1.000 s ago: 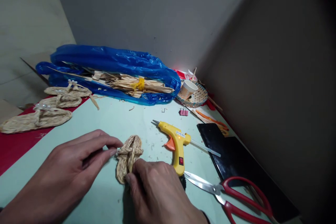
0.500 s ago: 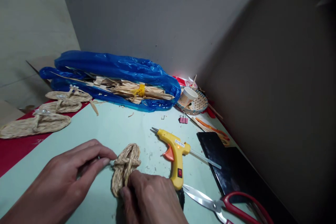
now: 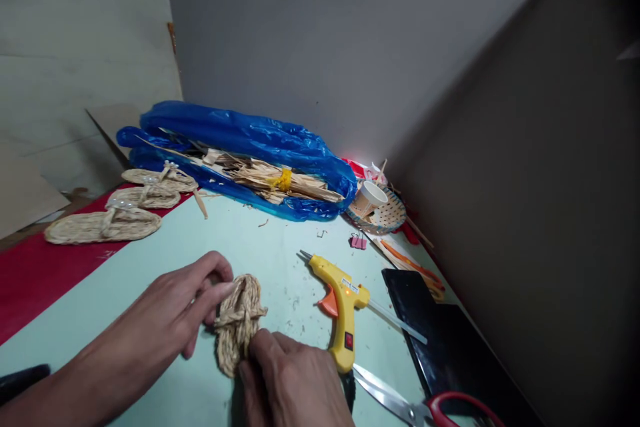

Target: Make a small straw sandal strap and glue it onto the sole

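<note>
A small braided straw sandal [image 3: 240, 330] with a strap across it is between my two hands on the pale green table cover. My left hand [image 3: 187, 303] has its fingers curled and its thumb at the sandal's upper left edge, pinching there. At the lower right edge, my right hand [image 3: 300, 373] grips the sandal between thumb and fingers; its fingertips are partly hidden. Just right of the sandal lies a yellow glue gun [image 3: 345, 307] with a clear glue stick in its back and a small light lit. Below it are scissors [image 3: 395, 400] with red handles, cut off by the frame.
Several finished-looking straw sandals [image 3: 105, 227] lie on red cloth [image 3: 30, 287] at the left. A blue plastic bag [image 3: 230, 127] holds dried strips [image 3: 260, 177]. A basket [image 3: 393, 213] with a paper cup [image 3: 371, 195], a pink binder clip [image 3: 358, 242] and a black flat object [image 3: 450, 333] are right.
The view has shifted, so the surroundings sit further right. My left hand has moved up along the sandal's left edge, its fingers more curled. My right hand keeps its place on the sandal.
</note>
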`<state>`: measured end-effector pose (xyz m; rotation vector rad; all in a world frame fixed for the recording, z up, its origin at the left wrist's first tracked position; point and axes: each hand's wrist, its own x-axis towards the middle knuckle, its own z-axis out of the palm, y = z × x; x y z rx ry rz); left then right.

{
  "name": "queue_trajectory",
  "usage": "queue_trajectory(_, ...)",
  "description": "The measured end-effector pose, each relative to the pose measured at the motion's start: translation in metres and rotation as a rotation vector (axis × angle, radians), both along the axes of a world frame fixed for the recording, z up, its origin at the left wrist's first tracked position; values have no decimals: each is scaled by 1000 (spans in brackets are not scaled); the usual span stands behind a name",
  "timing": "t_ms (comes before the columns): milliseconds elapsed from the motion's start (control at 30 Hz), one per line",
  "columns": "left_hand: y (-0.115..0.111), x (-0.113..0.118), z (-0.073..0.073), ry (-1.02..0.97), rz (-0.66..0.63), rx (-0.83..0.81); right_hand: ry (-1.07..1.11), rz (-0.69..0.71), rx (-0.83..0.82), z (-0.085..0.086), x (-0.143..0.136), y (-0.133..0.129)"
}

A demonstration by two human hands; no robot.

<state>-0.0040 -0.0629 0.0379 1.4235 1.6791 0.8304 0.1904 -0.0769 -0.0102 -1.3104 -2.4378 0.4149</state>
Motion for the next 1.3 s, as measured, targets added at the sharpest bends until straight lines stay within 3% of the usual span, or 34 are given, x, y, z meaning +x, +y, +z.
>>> queue_trajectory(133, 5, 2, -3, -237, -23, -91, 49, 25, 1, 5, 7, 3)
queue_trajectory(300, 5, 3, -5, -316, 7, -38, 193, 149, 104, 11, 15, 11)
queue_trajectory(500, -3, 12, 14, -356, 39, 20, 473, -74, 286, 25, 2, 3)
queue_trajectory(667, -7, 15, 19, -427, 28, 52, 585, 1, 267, 27, 2, 5)
queue_trajectory(900, -11, 14, 4, -550, -5, 121, 661, 43, 285, 31, 6, 9)
queue_trajectory(1033, -20, 26, 14, -613, 64, 83, 701, 43, 374, 33, 9, 11)
queue_trajectory(1167, -25, 33, 30, -658, 164, 100, 766, 117, 343, 34, 11, 11)
queue_trajectory(1300, -20, 27, 26, -677, 150, 136, 813, 63, 275, 39, 8, 6)
